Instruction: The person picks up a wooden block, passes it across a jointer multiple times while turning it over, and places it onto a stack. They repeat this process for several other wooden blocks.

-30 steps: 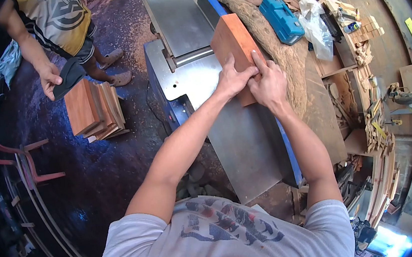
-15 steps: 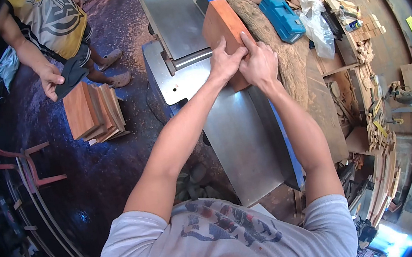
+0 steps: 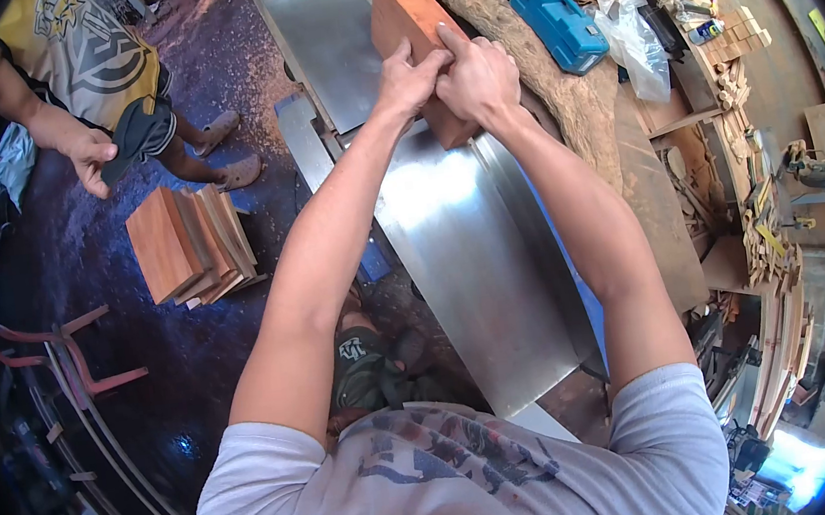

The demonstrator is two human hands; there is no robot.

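Observation:
A thick reddish-brown wooden board [image 3: 414, 14] stands on edge on the metal bed of a jointer [image 3: 480, 280], along its fence. My left hand [image 3: 408, 84] grips the near part of the board from the left, thumb along its upper side. Pressed beside it, my right hand [image 3: 480, 77] wraps over the top and right side, with one finger stretched forward. The two hands touch. The board's lower edge and the cutter area are hidden by my left hand and forearm.
At left, a co-worker's hand [image 3: 91, 161] holds a dark cloth-like item above a stack of boards [image 3: 170, 245]. A pink chair frame [image 3: 76, 358] stands lower left. Right of the jointer lie a rough log [image 3: 557, 101], a blue tool case [image 3: 561, 23] and wood offcuts [image 3: 736, 37].
Both hands and the board have moved forward along the jointer, away from me. My forearm now covers the cutter area. The co-worker's hand has shifted slightly.

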